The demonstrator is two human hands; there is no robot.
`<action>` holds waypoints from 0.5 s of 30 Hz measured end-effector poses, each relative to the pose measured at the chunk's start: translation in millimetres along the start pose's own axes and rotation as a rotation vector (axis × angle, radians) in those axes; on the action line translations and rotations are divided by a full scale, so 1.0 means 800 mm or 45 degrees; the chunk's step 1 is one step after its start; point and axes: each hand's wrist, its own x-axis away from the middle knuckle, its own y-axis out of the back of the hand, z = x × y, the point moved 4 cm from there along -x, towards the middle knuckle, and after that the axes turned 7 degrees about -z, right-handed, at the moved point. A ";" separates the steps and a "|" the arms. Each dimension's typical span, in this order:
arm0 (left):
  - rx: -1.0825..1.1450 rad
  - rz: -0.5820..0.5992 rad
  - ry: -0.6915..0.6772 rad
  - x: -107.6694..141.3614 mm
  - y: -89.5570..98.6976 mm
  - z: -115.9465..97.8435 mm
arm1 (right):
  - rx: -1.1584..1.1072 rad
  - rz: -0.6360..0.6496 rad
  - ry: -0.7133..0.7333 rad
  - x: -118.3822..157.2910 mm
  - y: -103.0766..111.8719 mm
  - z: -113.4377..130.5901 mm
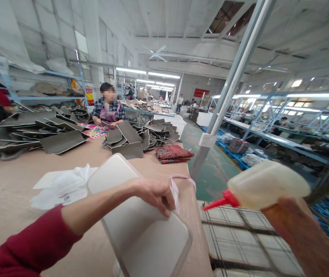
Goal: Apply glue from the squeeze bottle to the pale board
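My left hand (156, 194), in a red sleeve, reaches across and pinches the edge of a pale grey flat bag panel (141, 227) with a clear rim, lying on the brown table (11, 184). A pink strap loop (182, 179) sticks out just beyond the fingers. My right hand (294, 227) holds a translucent squeeze bottle (268, 184) with a red pointed nozzle (219, 202) aimed left toward the panel, held off the table's right edge.
White plastic wrapping (66, 184) lies left of the panel. Heaps of dark grey panels (31, 130) (144, 138) and a folded red patterned cloth (173, 153) sit farther back. A person (108, 109) sits across the table. A wire rack (239, 234) stands lower right, a metal post (230, 88) beyond.
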 end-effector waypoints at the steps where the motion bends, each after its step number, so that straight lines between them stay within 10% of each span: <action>1: 0.015 0.011 -0.009 0.001 0.003 0.005 | 0.013 0.021 -0.014 -0.003 -0.004 -0.001; 15: 0.259 0.238 -0.295 0.020 0.039 0.044 | -0.142 0.153 -0.096 0.038 -0.102 -0.012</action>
